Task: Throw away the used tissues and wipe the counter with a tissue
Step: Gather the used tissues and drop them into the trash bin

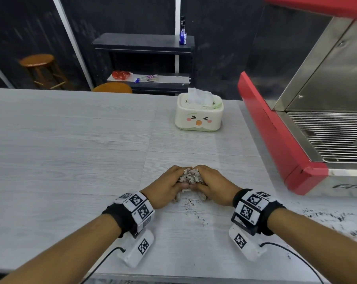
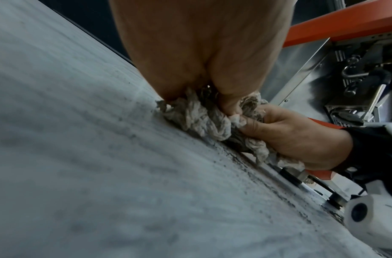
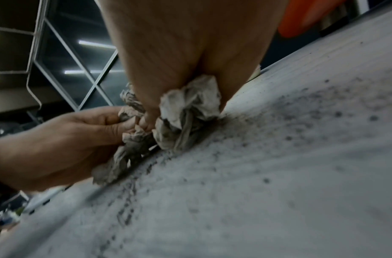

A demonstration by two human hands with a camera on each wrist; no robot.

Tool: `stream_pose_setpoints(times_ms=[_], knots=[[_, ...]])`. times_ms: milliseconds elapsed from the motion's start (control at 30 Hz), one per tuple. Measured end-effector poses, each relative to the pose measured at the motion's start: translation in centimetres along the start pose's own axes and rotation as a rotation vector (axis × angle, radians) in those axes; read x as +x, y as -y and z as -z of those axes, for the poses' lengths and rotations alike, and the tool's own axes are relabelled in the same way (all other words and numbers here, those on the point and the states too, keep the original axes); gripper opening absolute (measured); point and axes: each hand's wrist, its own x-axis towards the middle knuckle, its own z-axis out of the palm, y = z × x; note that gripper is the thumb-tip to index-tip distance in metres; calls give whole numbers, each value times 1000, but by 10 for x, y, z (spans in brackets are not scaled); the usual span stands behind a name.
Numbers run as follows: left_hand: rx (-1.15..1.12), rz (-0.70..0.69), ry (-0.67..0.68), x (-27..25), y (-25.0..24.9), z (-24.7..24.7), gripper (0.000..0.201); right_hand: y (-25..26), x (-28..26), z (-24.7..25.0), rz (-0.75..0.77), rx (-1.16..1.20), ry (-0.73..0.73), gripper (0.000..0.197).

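Note:
A crumpled wad of dirty used tissues (image 1: 189, 176) lies on the pale wood-grain counter (image 1: 71, 144), bunched between my two hands. My left hand (image 1: 169, 182) grips its left side with curled fingers, and my right hand (image 1: 209, 181) grips its right side. The left wrist view shows the stained tissues (image 2: 197, 118) pressed to the counter, with the right hand (image 2: 294, 137) pinching them. In the right wrist view the tissues (image 3: 186, 108) bulge under my palm, and the left hand (image 3: 64, 139) clutches the other end. Dark crumbs (image 1: 194, 210) speckle the counter near the wad.
A white tissue box (image 1: 199, 114) with a cartoon face and a clean tissue sticking up stands at the counter's far side. A red and steel coffee machine (image 1: 296, 124) fills the right. More dark grit (image 1: 333, 218) lies at the right front. Stools and a dark shelf stand beyond.

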Motion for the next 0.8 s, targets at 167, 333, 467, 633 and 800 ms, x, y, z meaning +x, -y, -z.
stream_pose_setpoints(times_ms=[167,333,467,633,800], knots=[[-139,-3,-48,-3,-3,4,32,6,-2,9,-52,185,-24,20],[-388,26,-152,-3,-18,6,28,14,-3,17,-62,281,-131,35],[-484,21,-232,-2,-29,6,24,26,-6,16,-38,409,-249,32],[-514,3,-330,-4,-47,5,19,35,-9,11,-64,520,-382,34],[-411,-38,-344,-5,-56,-3,20,32,-24,7,-94,559,-464,33]])
